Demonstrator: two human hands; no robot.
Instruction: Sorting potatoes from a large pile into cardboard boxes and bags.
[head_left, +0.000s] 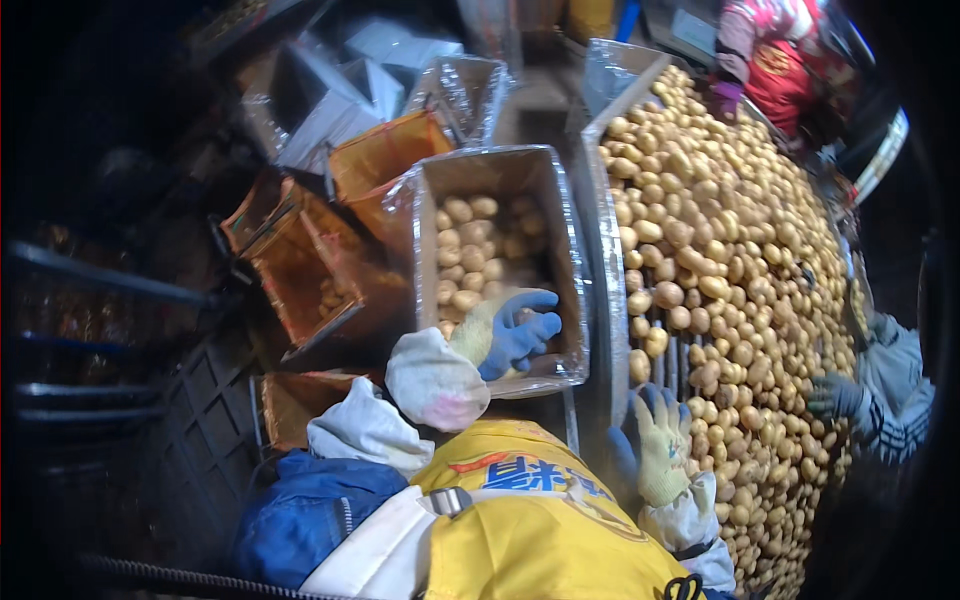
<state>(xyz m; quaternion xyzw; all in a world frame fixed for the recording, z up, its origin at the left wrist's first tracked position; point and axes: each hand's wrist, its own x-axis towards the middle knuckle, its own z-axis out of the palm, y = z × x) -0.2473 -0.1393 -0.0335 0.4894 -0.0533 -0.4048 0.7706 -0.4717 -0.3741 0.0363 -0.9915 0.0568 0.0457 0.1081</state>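
Note:
My left hand (517, 334), in a blue-coated knit glove, is over the near end of a cardboard box (487, 169) lined with clear plastic film. Its fingers are bent and apart; a bit of potato shows between them, but whether it is held is unclear. Inside the box lie several potatoes (471, 257), mostly along the left side. My right hand (660, 446), gloved alike, is spread back-up at the near left edge of a sorting table (609, 247) heaped with loose potatoes (720, 285). I see nothing in its grasp.
Orange mesh bags (300, 262) on frames and more film-lined boxes (330, 105) stand left and beyond. A co-worker's gloved hand (834, 395) touches the potatoes at right; another person's purple glove (726, 97) is at the far end. Metal bars (675, 360) show between potatoes.

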